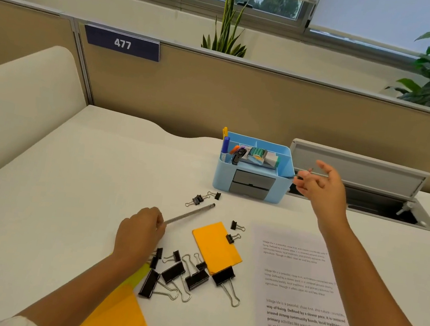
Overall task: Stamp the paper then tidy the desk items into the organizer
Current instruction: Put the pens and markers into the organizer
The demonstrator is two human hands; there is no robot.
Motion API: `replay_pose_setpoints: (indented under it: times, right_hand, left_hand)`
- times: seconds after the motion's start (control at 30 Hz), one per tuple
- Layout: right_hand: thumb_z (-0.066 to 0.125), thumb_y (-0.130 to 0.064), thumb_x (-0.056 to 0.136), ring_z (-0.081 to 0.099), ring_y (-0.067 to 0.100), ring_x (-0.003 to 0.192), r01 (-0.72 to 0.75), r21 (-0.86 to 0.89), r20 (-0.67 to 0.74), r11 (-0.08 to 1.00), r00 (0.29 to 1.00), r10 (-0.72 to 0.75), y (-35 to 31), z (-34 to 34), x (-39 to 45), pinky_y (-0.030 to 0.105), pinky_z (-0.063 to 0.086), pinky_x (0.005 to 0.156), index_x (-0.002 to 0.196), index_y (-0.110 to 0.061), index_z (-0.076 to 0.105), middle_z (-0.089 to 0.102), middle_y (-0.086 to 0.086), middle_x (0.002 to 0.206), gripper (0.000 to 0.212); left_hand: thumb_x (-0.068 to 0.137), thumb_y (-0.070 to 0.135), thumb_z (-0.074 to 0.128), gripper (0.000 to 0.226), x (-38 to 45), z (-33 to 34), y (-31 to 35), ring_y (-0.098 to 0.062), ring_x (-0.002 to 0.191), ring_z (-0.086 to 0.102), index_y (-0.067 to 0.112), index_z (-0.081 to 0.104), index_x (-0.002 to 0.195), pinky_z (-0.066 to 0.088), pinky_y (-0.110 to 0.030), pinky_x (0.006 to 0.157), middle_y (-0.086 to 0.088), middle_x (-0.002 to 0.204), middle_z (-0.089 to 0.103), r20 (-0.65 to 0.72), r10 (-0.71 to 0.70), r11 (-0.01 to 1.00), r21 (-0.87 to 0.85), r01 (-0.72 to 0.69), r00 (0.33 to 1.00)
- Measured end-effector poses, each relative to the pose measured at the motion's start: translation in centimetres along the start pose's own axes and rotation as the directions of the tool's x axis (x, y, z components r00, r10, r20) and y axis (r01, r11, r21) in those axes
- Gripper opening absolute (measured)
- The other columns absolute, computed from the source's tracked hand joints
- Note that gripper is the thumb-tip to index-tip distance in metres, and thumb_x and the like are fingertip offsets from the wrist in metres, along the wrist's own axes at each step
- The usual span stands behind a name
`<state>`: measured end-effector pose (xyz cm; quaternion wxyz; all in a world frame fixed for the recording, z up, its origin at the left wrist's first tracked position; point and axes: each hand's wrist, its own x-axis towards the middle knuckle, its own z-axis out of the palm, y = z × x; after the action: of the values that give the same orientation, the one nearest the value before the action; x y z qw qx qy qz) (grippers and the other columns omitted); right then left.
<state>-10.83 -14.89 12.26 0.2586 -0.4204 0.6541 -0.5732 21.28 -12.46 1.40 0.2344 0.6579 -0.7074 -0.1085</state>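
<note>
Left hand [139, 231] closed on the near end of a grey pencil [189, 214], right hand [322, 186] open and empty beside the blue organizer [252, 174]; tidying step, printed paper [307, 302] lying at right; next, carry pencil into 1 compartment.

The organizer [251, 179] stands toward the back of the table [66, 182], with a printed paper [307, 302] lying in front of it to the right. Left of the paper lie a notepad [216, 247] and a scatter of binder clips [180, 275], and a pen [191, 213] lies between the clips and the organizer. A second pad [112, 318] sits at the near edge, left of the clips.
</note>
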Motion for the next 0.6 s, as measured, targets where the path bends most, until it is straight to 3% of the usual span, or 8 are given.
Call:
replay_pose_setpoints:
  times: [0.1,0.17,0.3,0.37,0.47,0.6]
  right_hand:
    - [0.059,-0.016,0.089,0.066,0.009,0.075,-0.065,0.039,-0.021,0.997,0.998,0.066,0.2,0.0,-0.6,0.022,0.054,0.069,0.135,-0.020,0.036,0.066,-0.006,0.082,0.052]
    - [0.057,-0.011,0.089,0.066,0.010,0.074,-0.088,0.034,0.007,0.996,0.996,0.088,0.4,0.4,-1.7,0.024,0.054,0.070,0.134,-0.019,0.036,0.066,-0.004,0.083,0.050]
    - [0.054,-0.008,0.090,0.066,0.012,0.077,-0.062,-0.098,0.184,0.993,0.980,0.079,0.6,1.8,-5.5,0.019,0.052,0.066,0.125,-0.018,0.045,0.066,-0.002,0.089,0.038]
    - [0.055,-0.009,0.089,0.066,0.006,0.073,-0.049,-0.133,0.285,0.990,0.955,0.085,0.3,2.7,-7.7,0.015,0.052,0.059,0.117,-0.021,0.050,0.067,-0.004,0.088,0.031]
    - [0.057,-0.005,0.087,0.066,0.002,0.068,-0.036,-0.115,0.411,0.993,0.908,0.081,-0.4,3.9,-11.0,0.013,0.053,0.061,0.109,-0.021,0.057,0.067,-0.002,0.086,0.027]
    - [0.061,-0.013,0.086,0.064,0.004,0.065,0.017,-0.031,0.496,0.999,0.868,0.001,-1.8,5.6,-14.6,0.014,0.052,0.064,0.101,-0.034,0.060,0.067,-0.002,0.080,0.025]
  left_hand:
    - [0.087,0.020,0.059,0.006,-0.1,-1.1,0.6,-0.014,0.069,0.053,0.015,0.061,0.085,0.037,-0.024,0.057,0.003,0.082,0.061,-0.098,-0.045,0.977,-0.211,0.023,0.994]
    - [0.086,0.020,0.061,0.005,0.0,-1.8,1.1,-0.013,0.073,0.056,0.018,0.062,0.082,0.039,-0.023,0.060,0.005,0.080,0.062,-0.129,-0.081,0.949,-0.312,0.037,0.988]
    - [0.081,0.021,0.067,0.008,0.2,-3.7,2.5,-0.005,0.071,0.057,0.022,0.060,0.078,0.041,-0.013,0.061,0.011,0.075,0.062,-0.186,-0.095,0.874,-0.486,-0.008,0.978]
    - [0.080,0.022,0.069,0.009,0.2,-4.8,3.3,-0.004,0.064,0.054,0.022,0.060,0.078,0.041,-0.008,0.059,0.012,0.074,0.061,-0.227,-0.067,0.854,-0.517,-0.062,0.972]
    - [0.078,0.019,0.070,0.011,-0.3,-6.3,4.7,-0.006,0.066,0.054,0.021,0.060,0.080,0.042,-0.007,0.060,0.010,0.075,0.061,-0.271,0.014,0.831,-0.532,-0.162,0.962]
    - [0.077,0.015,0.071,0.013,-1.4,-7.2,6.6,-0.004,0.067,0.055,0.018,0.061,0.086,0.046,-0.013,0.066,0.008,0.077,0.059,-0.313,0.200,0.844,-0.425,-0.326,0.928]
